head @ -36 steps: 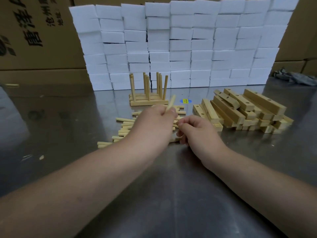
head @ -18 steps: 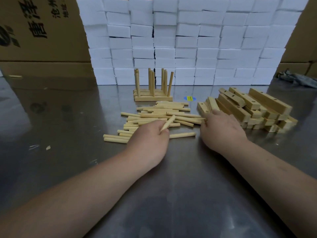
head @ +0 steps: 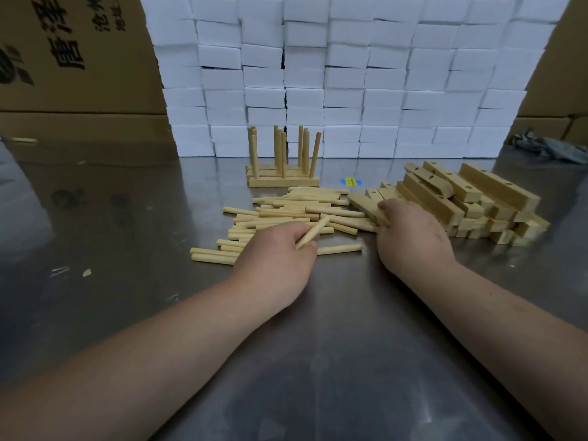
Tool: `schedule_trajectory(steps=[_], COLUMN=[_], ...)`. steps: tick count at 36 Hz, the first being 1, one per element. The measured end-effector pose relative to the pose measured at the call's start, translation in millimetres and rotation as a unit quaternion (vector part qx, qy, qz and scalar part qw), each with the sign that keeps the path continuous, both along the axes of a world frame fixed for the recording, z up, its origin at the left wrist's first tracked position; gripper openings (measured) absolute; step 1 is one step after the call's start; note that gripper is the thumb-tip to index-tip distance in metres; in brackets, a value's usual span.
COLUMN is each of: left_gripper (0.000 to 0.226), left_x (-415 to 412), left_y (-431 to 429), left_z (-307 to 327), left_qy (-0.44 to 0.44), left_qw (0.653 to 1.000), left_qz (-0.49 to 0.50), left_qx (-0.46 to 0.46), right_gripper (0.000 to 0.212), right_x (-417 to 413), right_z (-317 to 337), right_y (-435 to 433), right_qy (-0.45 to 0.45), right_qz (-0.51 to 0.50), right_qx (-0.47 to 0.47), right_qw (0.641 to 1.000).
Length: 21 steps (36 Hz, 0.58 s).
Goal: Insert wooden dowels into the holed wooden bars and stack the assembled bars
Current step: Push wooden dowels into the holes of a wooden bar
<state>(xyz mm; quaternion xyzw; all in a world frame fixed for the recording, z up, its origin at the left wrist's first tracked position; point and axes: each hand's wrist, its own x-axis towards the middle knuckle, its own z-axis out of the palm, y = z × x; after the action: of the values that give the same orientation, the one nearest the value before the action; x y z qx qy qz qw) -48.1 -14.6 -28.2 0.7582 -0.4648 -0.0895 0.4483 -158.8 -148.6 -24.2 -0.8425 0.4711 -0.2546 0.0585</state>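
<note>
On the shiny steel bench [head: 127, 218], right hand [head: 410, 237] is shifting rightward, now curling onto a pale holed wooden bar [head: 362, 202]; left hand [head: 276, 259] is pinching a slim round wooden dowel [head: 313, 232] near-centre. Insertion's next, probably.

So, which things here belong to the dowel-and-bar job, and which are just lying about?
Job: left hand holding a dowel; right hand gripping a bar; loose dowels; bar pile; assembled stack.
Lying about: foam blocks; cardboard boxes; grey cloth; yellow sticker.
</note>
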Motion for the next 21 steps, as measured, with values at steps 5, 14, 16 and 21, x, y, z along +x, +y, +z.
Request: schedule_trajectory(steps=[5,14,16,21], left_gripper=[0.015,0.023,0.022,0.024], left_x=[2,3,3,3], left_y=[-1,0,0,-1], left_z=[-3,-2,-2,-1], left_qy=[0.009,0.02,0.015,0.039], left_qw=[1.0,0.992,0.988,0.981], left_qz=[-0.002,-0.017,-0.016,0.026], left_qx=[-0.021,-0.122,-0.15,-0.189], right_gripper=[0.029,0.026,0.022,0.025], right_x=[-3,5,6,5], right_z=[5,6,4,6], right_y=[5,44,52,56], right_qy=[-0.19,-0.487,-0.516,-0.492], right_qz=[0.038,0.199,0.23,0.262], right_qx=[-0.08,0.207,0.254,0.355], right_qw=[0.978,0.825,0.785,0.75])
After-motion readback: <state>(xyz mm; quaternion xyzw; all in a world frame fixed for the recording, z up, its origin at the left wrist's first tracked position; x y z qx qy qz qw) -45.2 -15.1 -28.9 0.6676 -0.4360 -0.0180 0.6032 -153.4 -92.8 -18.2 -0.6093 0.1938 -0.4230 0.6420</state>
